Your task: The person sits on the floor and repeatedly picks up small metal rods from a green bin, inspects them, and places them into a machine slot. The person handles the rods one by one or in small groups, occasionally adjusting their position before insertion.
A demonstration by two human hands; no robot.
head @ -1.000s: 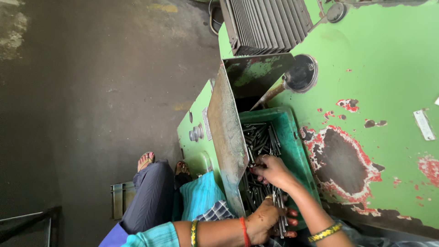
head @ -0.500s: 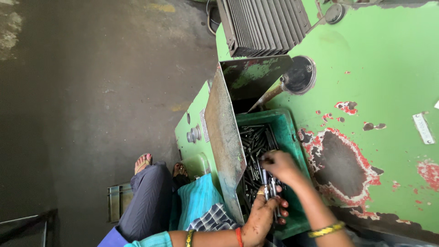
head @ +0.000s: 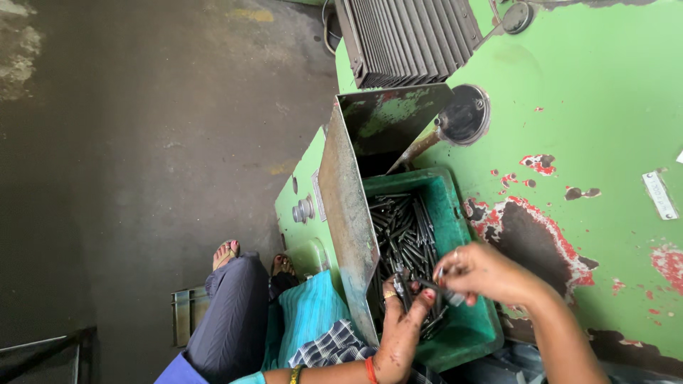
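L hand (head: 400, 323) pinching metal rod (head: 425, 286), R hand (head: 484, 272) gripping rods, over green crate (head: 466, 334)

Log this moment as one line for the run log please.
left hand: holds rods over crate | right hand: pinches a rod | green crate: full of metal rods | setting: green machine

Hands (head: 491, 274) over green crate (head: 455, 206) of rods (head: 402, 235)

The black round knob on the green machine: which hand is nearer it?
Right. The right hand is over the green crate, below the black round knob; the left hand is lower, farther away.
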